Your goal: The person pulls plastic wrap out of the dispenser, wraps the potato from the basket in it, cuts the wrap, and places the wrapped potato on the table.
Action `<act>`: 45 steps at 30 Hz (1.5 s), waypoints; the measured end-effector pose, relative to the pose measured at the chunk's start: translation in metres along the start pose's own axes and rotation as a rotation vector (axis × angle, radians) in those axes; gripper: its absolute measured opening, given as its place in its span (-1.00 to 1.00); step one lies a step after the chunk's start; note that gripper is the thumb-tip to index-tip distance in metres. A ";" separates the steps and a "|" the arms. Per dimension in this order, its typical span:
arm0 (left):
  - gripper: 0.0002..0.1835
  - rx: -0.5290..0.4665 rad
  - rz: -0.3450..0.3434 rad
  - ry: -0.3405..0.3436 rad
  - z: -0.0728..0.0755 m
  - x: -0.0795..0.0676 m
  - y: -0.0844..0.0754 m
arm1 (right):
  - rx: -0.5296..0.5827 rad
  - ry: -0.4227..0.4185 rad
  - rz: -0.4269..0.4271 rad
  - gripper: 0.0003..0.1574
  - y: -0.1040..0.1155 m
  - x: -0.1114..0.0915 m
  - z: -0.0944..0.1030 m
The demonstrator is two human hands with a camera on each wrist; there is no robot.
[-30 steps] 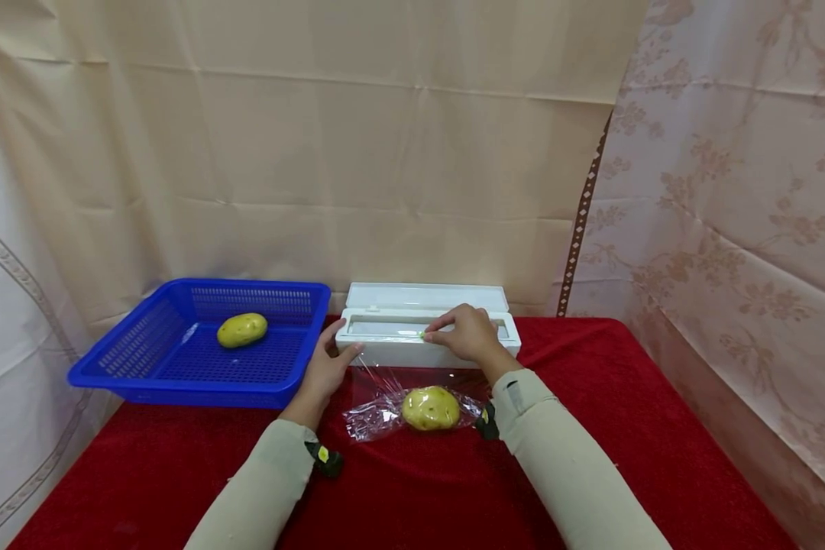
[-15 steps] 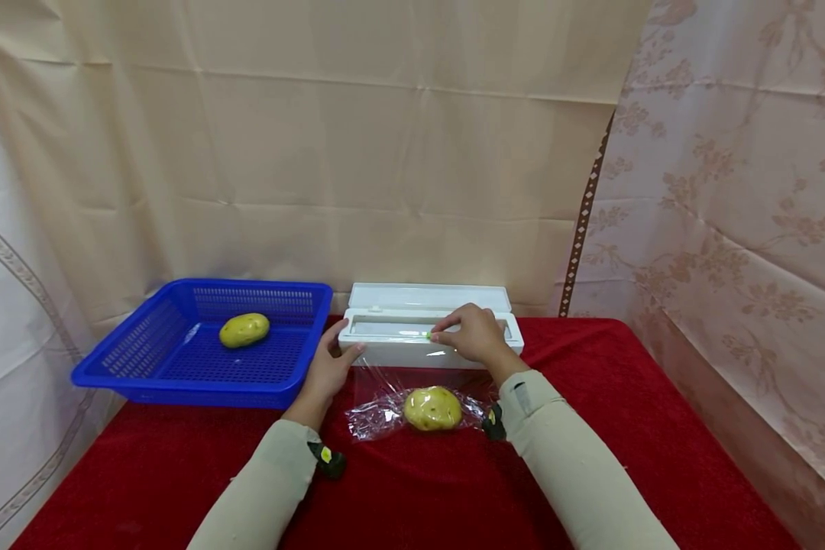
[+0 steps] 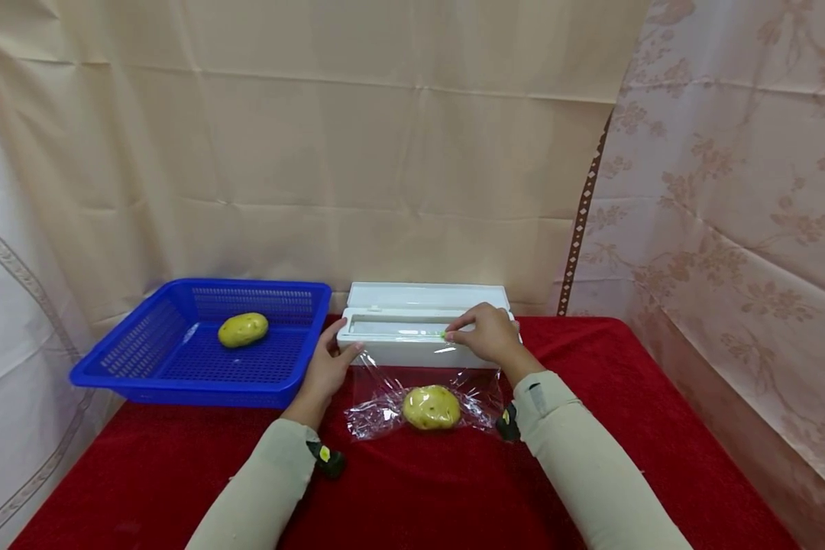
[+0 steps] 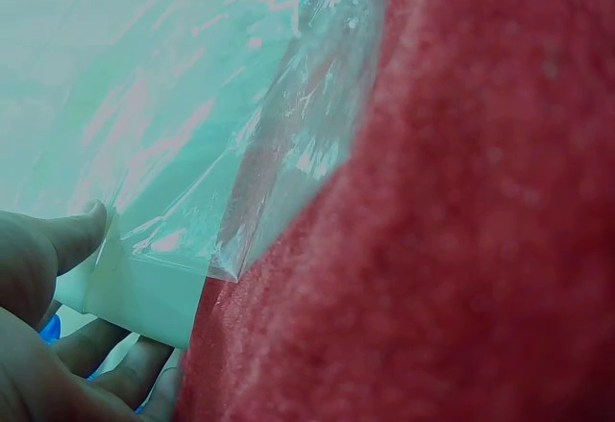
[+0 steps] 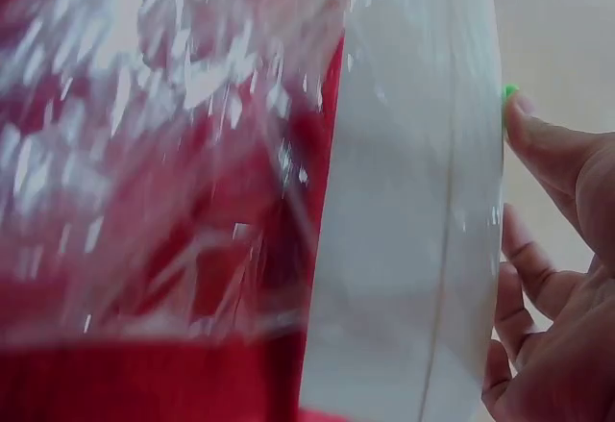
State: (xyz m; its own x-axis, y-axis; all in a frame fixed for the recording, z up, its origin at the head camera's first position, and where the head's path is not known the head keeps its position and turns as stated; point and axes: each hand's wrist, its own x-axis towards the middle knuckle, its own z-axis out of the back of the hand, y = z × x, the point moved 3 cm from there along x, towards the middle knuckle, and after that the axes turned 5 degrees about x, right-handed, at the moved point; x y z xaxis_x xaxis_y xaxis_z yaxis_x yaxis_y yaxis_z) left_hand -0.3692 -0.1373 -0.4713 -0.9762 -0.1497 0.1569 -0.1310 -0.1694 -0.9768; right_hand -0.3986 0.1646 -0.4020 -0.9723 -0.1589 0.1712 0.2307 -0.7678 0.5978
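Note:
A white cling film dispenser (image 3: 406, 354) stands with its lid raised at the back of the table. My left hand (image 3: 325, 374) grips its left end, thumb on the front face and fingers round the end; the left wrist view shows the thumb (image 4: 72, 239) against the film-covered front. With thumb and fingertips, my right hand (image 3: 491, 336) pinches the small green slide cutter (image 3: 444, 334) on the front rail, right of the middle. Clear cling film (image 3: 374, 415) runs from the dispenser toward me, wrapped over a potato (image 3: 431, 408) on the cloth.
A blue plastic basket (image 3: 199, 393) sits at the left, close to my left hand, with another potato (image 3: 243, 330) inside. Red cloth (image 3: 426, 496) covers the table. A beige curtain (image 3: 412, 153) hangs right behind the dispenser.
My right hand has slid the green cutter to the right along the rail. The left hand keeps its grip on the dispenser's left end, and the wrapped potato stays in place.

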 end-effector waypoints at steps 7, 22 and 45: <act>-0.26 0.009 0.004 0.003 0.004 0.000 -0.003 | -0.001 -0.015 -0.004 -0.88 -0.013 -0.007 0.012; -0.25 0.012 0.004 0.017 0.001 0.000 -0.002 | 0.025 -0.056 0.109 -0.86 -0.041 -0.011 0.028; -0.28 0.053 0.015 0.003 0.001 -0.001 0.001 | 0.082 -0.046 0.130 -0.92 -0.077 -0.020 0.052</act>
State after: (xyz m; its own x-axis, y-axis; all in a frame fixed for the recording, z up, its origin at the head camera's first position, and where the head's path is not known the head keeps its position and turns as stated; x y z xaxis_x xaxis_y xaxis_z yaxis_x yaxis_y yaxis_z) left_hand -0.3680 -0.1386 -0.4722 -0.9785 -0.1496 0.1422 -0.1075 -0.2188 -0.9698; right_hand -0.3953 0.2592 -0.4112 -0.9317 -0.2237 0.2862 0.3588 -0.6889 0.6298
